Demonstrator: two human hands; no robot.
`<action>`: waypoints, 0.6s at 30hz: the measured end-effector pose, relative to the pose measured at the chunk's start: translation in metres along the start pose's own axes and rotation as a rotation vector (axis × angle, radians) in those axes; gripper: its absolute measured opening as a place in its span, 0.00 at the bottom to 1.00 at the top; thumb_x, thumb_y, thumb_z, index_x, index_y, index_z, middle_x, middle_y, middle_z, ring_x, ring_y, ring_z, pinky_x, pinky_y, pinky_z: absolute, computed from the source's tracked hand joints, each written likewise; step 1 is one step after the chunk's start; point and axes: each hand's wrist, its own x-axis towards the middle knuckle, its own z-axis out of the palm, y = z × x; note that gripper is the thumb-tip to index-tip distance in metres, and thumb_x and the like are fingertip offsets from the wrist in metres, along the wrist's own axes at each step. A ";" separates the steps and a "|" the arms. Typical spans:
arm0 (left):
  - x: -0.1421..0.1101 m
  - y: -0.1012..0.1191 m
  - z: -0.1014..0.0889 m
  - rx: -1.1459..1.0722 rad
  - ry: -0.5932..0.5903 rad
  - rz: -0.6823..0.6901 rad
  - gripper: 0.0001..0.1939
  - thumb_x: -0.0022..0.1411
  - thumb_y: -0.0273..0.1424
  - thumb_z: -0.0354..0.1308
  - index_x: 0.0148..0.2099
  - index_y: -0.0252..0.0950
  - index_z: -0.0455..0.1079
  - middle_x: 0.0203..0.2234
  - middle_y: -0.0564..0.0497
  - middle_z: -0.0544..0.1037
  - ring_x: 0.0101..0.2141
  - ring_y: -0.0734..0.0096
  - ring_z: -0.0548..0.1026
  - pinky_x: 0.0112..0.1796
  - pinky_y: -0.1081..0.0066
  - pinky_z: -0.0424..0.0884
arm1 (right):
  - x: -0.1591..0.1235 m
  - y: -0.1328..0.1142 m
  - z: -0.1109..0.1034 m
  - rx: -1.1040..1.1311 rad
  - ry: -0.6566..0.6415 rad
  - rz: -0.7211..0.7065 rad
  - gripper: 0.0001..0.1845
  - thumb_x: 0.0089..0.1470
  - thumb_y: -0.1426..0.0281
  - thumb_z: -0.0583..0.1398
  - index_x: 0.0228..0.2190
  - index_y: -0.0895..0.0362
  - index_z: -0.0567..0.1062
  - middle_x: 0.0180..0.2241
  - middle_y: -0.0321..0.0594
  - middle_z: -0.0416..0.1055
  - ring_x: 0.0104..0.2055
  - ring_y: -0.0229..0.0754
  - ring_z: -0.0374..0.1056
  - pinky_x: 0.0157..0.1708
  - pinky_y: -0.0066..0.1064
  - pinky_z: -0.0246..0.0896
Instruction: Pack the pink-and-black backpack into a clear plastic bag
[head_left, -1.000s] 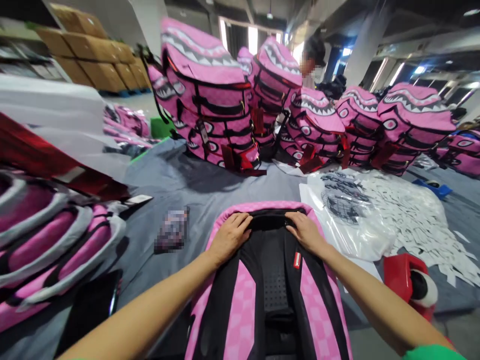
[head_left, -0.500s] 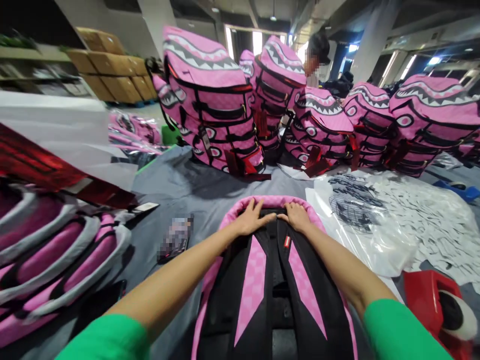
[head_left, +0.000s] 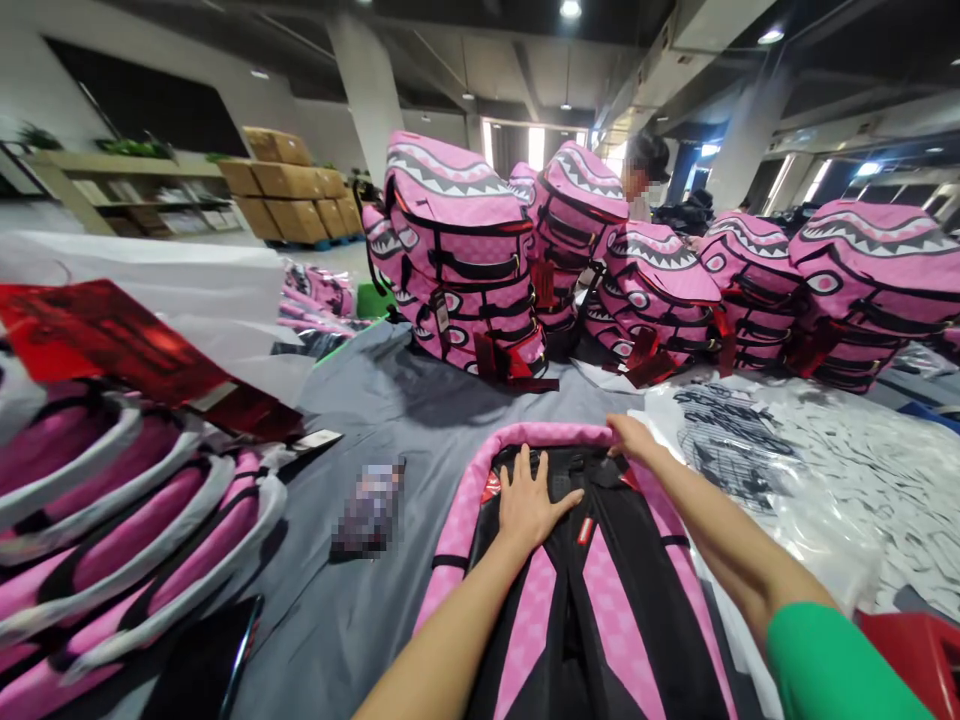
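A pink and black backpack (head_left: 534,625) lies before me on the grey-covered table, its straps and back panel facing up. My left hand (head_left: 527,500) rests on the upper back panel with the fingers spread flat. At the top right corner, my right hand (head_left: 631,440) grips the pink edge, its fingertips curled over and partly hidden. A small red label (head_left: 586,530) shows on one shoulder strap. To the left of the backpack lies a phone-like item (head_left: 369,510), blurred out.
Stacked pink shark-mouth backpacks (head_left: 465,240) line the far side. More bags with white-wrapped edges (head_left: 172,540) stand at left, beside a dark flat device (head_left: 202,660). Clear plastic bags (head_left: 795,480) and a red tape dispenser (head_left: 915,650) are at right. A person (head_left: 641,175) stands behind.
Both hands were together at the backpack's top middle. The left has slid down onto the back panel, and the right has moved out to the top right corner. The view has tilted up.
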 end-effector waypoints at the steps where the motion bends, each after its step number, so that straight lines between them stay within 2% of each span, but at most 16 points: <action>1: 0.005 0.000 0.002 0.019 0.037 0.003 0.52 0.60 0.64 0.46 0.73 0.32 0.51 0.74 0.29 0.44 0.72 0.37 0.48 0.70 0.39 0.45 | 0.008 -0.002 0.003 -0.003 -0.007 0.017 0.21 0.42 0.76 0.73 0.39 0.56 0.75 0.40 0.42 0.78 0.42 0.48 0.74 0.36 0.32 0.63; 4: 0.019 0.000 0.004 0.065 0.153 -0.004 0.42 0.65 0.55 0.49 0.71 0.33 0.57 0.72 0.29 0.53 0.68 0.33 0.58 0.66 0.38 0.54 | 0.013 -0.014 0.005 -0.018 0.010 0.057 0.20 0.48 0.77 0.70 0.44 0.59 0.75 0.46 0.49 0.77 0.46 0.51 0.74 0.42 0.36 0.67; 6: 0.023 0.000 0.004 0.051 0.197 0.000 0.35 0.67 0.48 0.51 0.69 0.34 0.59 0.71 0.30 0.56 0.66 0.34 0.60 0.65 0.39 0.56 | -0.009 -0.025 0.000 -0.027 0.019 0.057 0.23 0.53 0.77 0.66 0.51 0.60 0.73 0.55 0.55 0.73 0.56 0.56 0.70 0.53 0.44 0.67; 8: 0.022 0.000 0.004 0.009 0.217 0.015 0.32 0.68 0.43 0.51 0.69 0.33 0.60 0.71 0.30 0.56 0.65 0.35 0.61 0.64 0.39 0.56 | -0.055 -0.038 -0.008 -0.014 0.049 0.001 0.25 0.60 0.74 0.61 0.58 0.60 0.69 0.64 0.58 0.63 0.67 0.59 0.58 0.65 0.53 0.56; 10: 0.020 0.000 0.003 -0.041 0.223 0.034 0.31 0.69 0.41 0.49 0.69 0.31 0.59 0.71 0.29 0.54 0.63 0.34 0.62 0.64 0.38 0.55 | -0.115 -0.053 -0.015 0.055 0.122 -0.166 0.26 0.66 0.68 0.55 0.63 0.59 0.66 0.70 0.53 0.53 0.74 0.58 0.45 0.72 0.57 0.42; 12: 0.020 0.000 0.002 -0.087 0.219 0.045 0.31 0.71 0.41 0.45 0.70 0.30 0.57 0.72 0.29 0.51 0.63 0.33 0.62 0.64 0.37 0.54 | -0.172 -0.071 -0.017 0.178 0.157 -0.432 0.31 0.68 0.57 0.51 0.66 0.57 0.62 0.71 0.51 0.53 0.73 0.56 0.47 0.72 0.57 0.43; 13: 0.022 0.000 0.001 -0.114 0.225 0.047 0.31 0.71 0.41 0.44 0.70 0.31 0.56 0.73 0.31 0.49 0.64 0.34 0.60 0.64 0.36 0.53 | -0.193 -0.080 -0.015 0.205 0.138 -0.515 0.35 0.67 0.52 0.50 0.68 0.55 0.59 0.70 0.51 0.54 0.72 0.57 0.50 0.71 0.60 0.46; 14: 0.023 0.000 -0.002 -0.141 0.235 0.043 0.31 0.72 0.40 0.42 0.71 0.32 0.54 0.73 0.33 0.46 0.65 0.34 0.57 0.64 0.36 0.51 | -0.208 -0.089 -0.010 0.201 0.116 -0.536 0.36 0.67 0.49 0.50 0.68 0.54 0.58 0.70 0.52 0.54 0.72 0.60 0.51 0.69 0.63 0.48; 16: 0.023 0.001 -0.012 -0.189 0.247 0.044 0.30 0.73 0.38 0.40 0.72 0.32 0.50 0.74 0.38 0.44 0.68 0.36 0.50 0.66 0.35 0.47 | -0.215 -0.101 0.007 0.144 0.090 -0.428 0.37 0.67 0.50 0.50 0.68 0.58 0.59 0.70 0.59 0.53 0.72 0.63 0.51 0.67 0.65 0.50; 18: 0.013 0.005 -0.028 -0.216 0.197 0.117 0.28 0.73 0.35 0.36 0.71 0.31 0.52 0.72 0.41 0.52 0.70 0.43 0.47 0.68 0.37 0.44 | -0.204 -0.106 0.026 0.082 0.073 -0.317 0.36 0.67 0.54 0.52 0.67 0.63 0.61 0.69 0.64 0.51 0.72 0.64 0.50 0.68 0.62 0.50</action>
